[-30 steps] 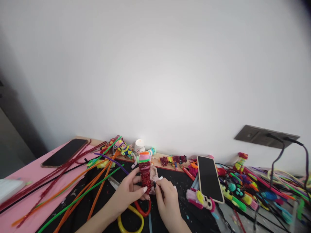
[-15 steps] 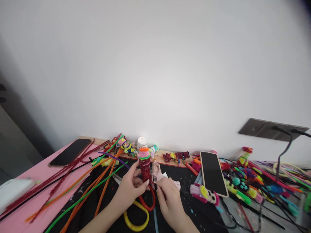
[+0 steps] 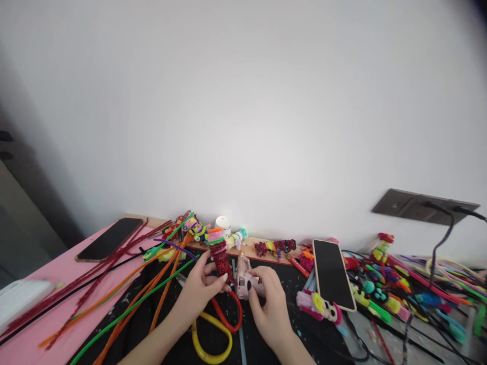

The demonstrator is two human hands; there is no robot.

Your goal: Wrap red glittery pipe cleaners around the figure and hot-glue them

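My left hand (image 3: 201, 286) is closed round a dark red, glittery pipe-cleaner figure (image 3: 219, 256) with green, pink and orange bands at its top. The figure leans a little to the left. My right hand (image 3: 270, 299) has its thumb and fingers on a pale pink glue gun (image 3: 242, 283), whose nozzle end points away from me, beside the figure. Below the hands lie scissors (image 3: 213, 357) with one yellow and one red handle loop; their blades are partly hidden by my left hand.
Loose pipe cleaners (image 3: 133, 304) lie across the left side, over a pink sheet (image 3: 102, 324). A dark phone (image 3: 108, 239) rests at left, another phone (image 3: 334, 274) at right. Finished pipe-cleaner pieces (image 3: 276, 247) line the wall. Cables hang from a socket plate (image 3: 422, 205).
My right hand has moved from the figure's lower end onto the glue gun, which now stands more in view. My left hand has tilted the figure leftward.
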